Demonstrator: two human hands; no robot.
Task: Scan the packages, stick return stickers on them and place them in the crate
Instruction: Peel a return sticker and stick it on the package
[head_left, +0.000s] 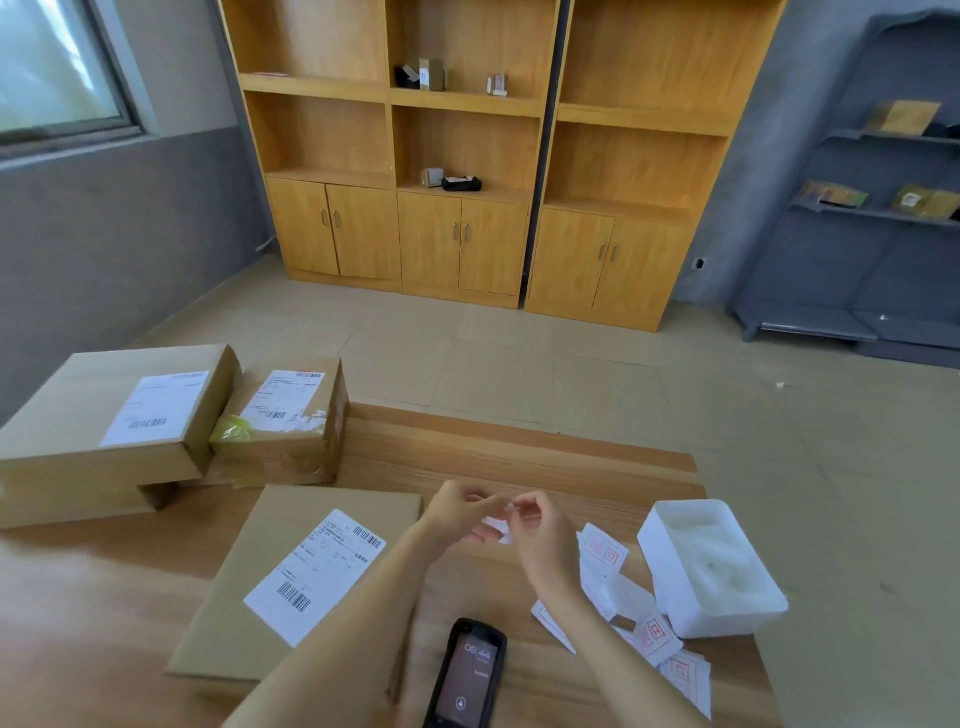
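A flat cardboard package (291, 587) with a white shipping label (317, 574) lies on the wooden table in front of me. Above the table, just right of that package, my left hand (457, 512) and my right hand (540, 540) are close together, both pinching a small white return sticker (497, 526). A black handheld scanner (467, 673) with a lit screen lies on the table near me. More return stickers (605, 556) with red print are scattered at the right. No crate shows in the head view.
Two more labelled cardboard boxes, one large (111, 426) and one smaller (283, 426), stand at the table's far left. A white plastic bin (711, 566) sits at the right edge of the table (519, 457). Wooden cabinets (467, 156) and grey shelves stand across the floor.
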